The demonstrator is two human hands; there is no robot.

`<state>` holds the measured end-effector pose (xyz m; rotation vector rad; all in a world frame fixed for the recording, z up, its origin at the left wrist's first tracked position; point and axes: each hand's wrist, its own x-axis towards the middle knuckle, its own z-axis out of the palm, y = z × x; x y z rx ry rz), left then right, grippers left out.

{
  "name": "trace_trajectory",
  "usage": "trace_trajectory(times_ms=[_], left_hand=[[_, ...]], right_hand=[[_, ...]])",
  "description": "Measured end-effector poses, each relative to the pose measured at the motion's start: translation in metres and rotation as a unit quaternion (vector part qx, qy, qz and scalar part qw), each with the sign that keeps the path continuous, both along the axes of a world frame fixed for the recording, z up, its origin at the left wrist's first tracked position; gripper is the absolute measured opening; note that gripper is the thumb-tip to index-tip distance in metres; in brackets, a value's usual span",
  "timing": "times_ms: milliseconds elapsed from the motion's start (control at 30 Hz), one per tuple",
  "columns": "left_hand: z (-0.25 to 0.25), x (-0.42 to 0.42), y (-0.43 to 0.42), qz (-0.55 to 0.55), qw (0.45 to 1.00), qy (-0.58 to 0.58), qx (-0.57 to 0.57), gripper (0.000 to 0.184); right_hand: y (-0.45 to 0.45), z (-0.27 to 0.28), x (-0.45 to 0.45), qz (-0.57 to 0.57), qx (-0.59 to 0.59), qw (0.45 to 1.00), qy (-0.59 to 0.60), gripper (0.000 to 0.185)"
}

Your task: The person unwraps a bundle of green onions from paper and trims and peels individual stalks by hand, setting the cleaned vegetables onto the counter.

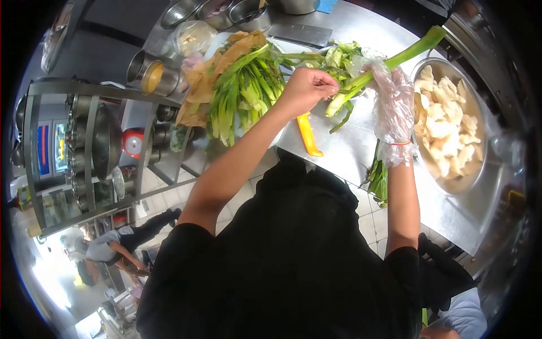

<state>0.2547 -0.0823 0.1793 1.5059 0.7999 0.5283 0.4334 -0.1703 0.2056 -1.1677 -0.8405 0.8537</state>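
Note:
My right hand (390, 93), in a clear plastic glove with a band at the wrist, grips a long green leek (403, 55), its pale end slanting down to the left. At that lower part, my bare left hand (309, 90) has its fingers pinched together; whatever is between them is too small to make out. Below my left hand lies a yellow-handled knife (307, 135), its blade mostly hidden. A bunch of leafy green leeks (245, 93) rests left of my left hand, on brown paper (195, 104). Loose green trimmings (343, 56) lie behind the held leek.
To the right stands a big metal bowl (484, 121) of pale cut pieces. Metal pots (254, 21) and a clear bag (193, 37) line the back left. Green leaves (377, 183) hang over the counter's front edge. Other people (116, 246) are at lower left and lower right.

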Motion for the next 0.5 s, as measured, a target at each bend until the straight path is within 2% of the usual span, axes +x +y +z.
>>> trace_trajectory(times_ms=[200,267,333,367,400,467,500], left_hand=[[0.022,0.000,0.004,0.017,0.998,-0.051,0.026,0.009],[0.027,0.005,0.011,0.024,0.997,-0.057,0.044,0.008],[0.029,0.016,0.030,0.048,0.979,0.024,0.197,0.008],[0.031,0.023,0.041,0.051,0.954,0.135,0.262,0.003],[0.021,0.029,0.053,0.056,0.954,0.135,0.260,0.003],[-0.013,0.035,0.071,0.016,0.828,0.286,0.482,0.020],[-0.020,0.033,0.069,-0.006,0.823,0.310,0.476,0.032]], right_hand=[[-0.002,0.002,0.005,-0.046,-0.009,0.999,-0.006,0.025],[-0.002,0.003,0.010,-0.079,-0.049,0.991,-0.091,0.025],[-0.001,-0.006,0.018,-0.094,-0.040,0.991,-0.090,0.026],[0.000,-0.009,0.020,-0.108,-0.032,0.990,-0.089,0.026],[0.000,-0.009,0.020,-0.103,-0.032,0.990,-0.091,0.026],[0.000,-0.007,0.021,-0.108,-0.039,0.992,-0.047,0.022],[-0.001,-0.008,0.018,-0.100,-0.016,0.995,-0.023,0.025]])
